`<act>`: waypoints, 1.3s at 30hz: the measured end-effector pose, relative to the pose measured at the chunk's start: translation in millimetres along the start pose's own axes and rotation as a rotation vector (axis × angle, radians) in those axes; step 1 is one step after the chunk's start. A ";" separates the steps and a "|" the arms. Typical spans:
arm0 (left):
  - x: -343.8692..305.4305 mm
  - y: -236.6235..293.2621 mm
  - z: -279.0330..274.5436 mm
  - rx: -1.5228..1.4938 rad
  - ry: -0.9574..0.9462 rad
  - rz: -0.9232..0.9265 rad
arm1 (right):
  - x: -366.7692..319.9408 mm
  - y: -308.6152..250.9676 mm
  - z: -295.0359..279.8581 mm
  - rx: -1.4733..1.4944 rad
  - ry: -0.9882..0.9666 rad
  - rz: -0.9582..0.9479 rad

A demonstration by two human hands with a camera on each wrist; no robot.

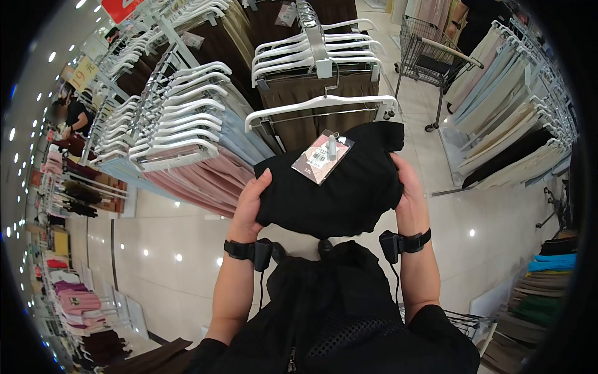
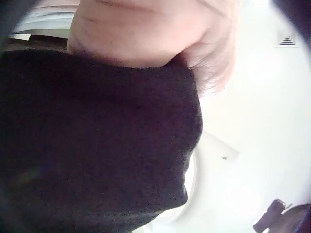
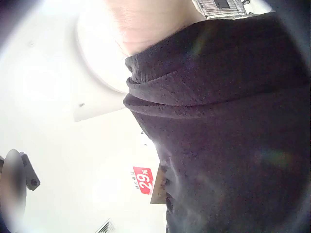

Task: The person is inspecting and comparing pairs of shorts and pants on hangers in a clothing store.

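hands (image 1: 249,198) (image 1: 409,181) hold black garment (image 1: 330,209) (tag (image 1: 316,159) in clear pouch (image 1: 347,146))

Head view downward; wrist views close, upward.

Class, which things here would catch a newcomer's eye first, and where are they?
Most striking is the folded black garment, held between the left hand and right hand. A pink-and-white tag stands out on top. Just beyond hangs a white hanger.
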State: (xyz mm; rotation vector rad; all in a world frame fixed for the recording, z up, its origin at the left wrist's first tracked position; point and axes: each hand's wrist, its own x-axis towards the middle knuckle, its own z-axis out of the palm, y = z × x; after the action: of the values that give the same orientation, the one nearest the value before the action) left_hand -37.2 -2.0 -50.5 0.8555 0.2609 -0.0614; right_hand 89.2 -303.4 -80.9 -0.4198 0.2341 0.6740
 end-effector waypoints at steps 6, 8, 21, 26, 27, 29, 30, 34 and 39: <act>-3.5 -0.5 -2.1 -0.011 0.005 -0.016 | 2.9 9.9 -1.1 -0.003 0.002 -0.028; -8.8 0.8 -2.3 0.006 0.007 0.018 | 4.3 11.4 -6.9 -0.002 -0.018 -0.016; -33.5 -37.9 -37.4 -0.078 -0.263 0.197 | -8.3 43.2 46.7 0.012 -0.073 -0.038; -21.2 -80.0 2.7 0.554 -0.350 0.032 | -18.0 95.6 80.5 -0.477 -0.118 -0.244; -29.2 -71.9 17.5 0.698 -0.325 -0.112 | -23.8 98.4 83.7 -0.717 -0.260 -0.165; -0.3 -94.2 12.0 0.659 -0.418 0.073 | -32.3 109.9 97.6 -1.038 -0.608 -0.198; -12.7 -99.3 7.9 0.478 -0.472 0.119 | -41.2 109.6 101.6 -1.229 -0.645 -0.273; 4.7 -101.3 -12.7 0.021 -0.013 0.026 | -56.0 99.0 93.7 -1.368 -0.638 -0.458; 1.1 -58.9 54.1 -0.135 -0.049 0.146 | -41.1 65.3 5.6 -0.795 -0.332 0.297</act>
State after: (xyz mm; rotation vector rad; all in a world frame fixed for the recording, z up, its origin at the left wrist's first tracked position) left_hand -34.5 -81.3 -60.3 0.7352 0.1542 0.0712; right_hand 16.2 -277.7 -81.4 -1.0321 -0.3122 1.1113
